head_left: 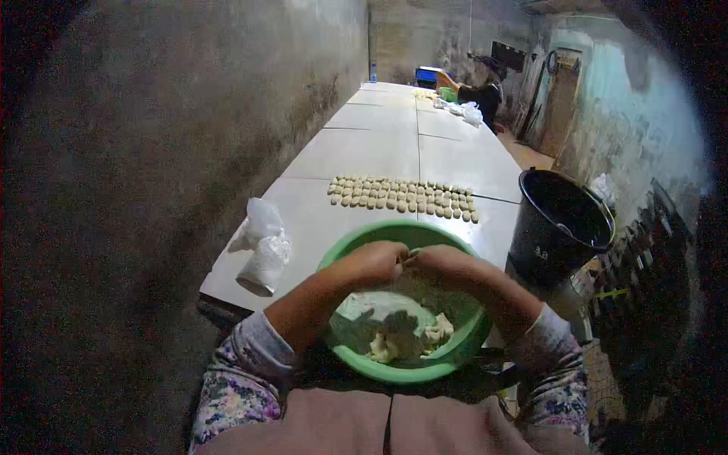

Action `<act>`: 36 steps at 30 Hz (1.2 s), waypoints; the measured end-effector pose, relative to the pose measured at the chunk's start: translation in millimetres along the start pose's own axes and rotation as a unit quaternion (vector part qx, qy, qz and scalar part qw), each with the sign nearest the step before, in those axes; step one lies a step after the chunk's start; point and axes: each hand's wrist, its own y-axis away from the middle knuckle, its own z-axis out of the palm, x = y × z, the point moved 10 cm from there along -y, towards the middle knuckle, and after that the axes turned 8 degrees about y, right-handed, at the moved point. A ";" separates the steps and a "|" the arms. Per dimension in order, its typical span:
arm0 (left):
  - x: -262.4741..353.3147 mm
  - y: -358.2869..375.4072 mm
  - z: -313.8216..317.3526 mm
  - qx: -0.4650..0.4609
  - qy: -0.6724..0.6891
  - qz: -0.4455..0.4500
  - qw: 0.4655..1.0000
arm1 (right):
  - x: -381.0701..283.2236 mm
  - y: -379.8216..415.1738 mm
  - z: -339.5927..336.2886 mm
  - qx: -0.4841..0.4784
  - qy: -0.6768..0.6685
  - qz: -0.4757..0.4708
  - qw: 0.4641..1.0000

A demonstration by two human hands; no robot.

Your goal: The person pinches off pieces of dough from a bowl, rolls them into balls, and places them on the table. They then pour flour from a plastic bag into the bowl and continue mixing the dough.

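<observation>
Left sleeve: floral print (239, 398) on a whitish ground, with small purple, pinkish and dark bluish-green blossoms, the cloth creased
Left sleeve end: a plain band (263, 341) of pale lilac-grey, loose and wide around the forearm
Right sleeve: matching flowered cloth (560, 398), bunched into folds, more deeply shadowed, purple patches near the outer edge
Right sleeve end: the same pale greyish band (549, 334), softly wrinkled
Chest: dusty-pink outer cloth (334, 421), broad and smooth, its far edge slightly uneven
Middle of chest: a thin dark vertical line (388, 425); cord or gap, unclear
Forearms: bare below the sleeves
Hands: left hand (377, 260) and right hand (441, 263) ungloved
</observation>
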 end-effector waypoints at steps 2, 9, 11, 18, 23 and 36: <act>-2.0 10.5 4.8 -0.055 -0.006 -0.028 0.998 | 12.6 -3.8 30.3 0.010 -0.145 0.001 0.989; -13.1 8.2 26.8 -0.144 0.002 -0.021 0.989 | 1.9 -4.2 27.3 0.002 -0.268 -0.027 0.963; -17.8 8.5 29.6 -0.135 0.011 -0.013 0.991 | -3.2 -5.8 28.3 0.015 -0.235 -0.054 0.970; -10.5 7.5 32.1 -0.116 0.063 0.037 0.991 | -17.0 8.7 7.0 0.020 -0.266 -0.035 0.963; -4.4 7.9 11.2 -0.071 0.124 -0.040 0.989 | -6.1 -2.5 -8.3 0.124 -0.324 -0.083 0.934; -21.9 -6.3 -6.9 0.025 0.141 -0.040 0.989 | -1.2 17.8 -48.7 0.251 -0.217 -0.040 0.943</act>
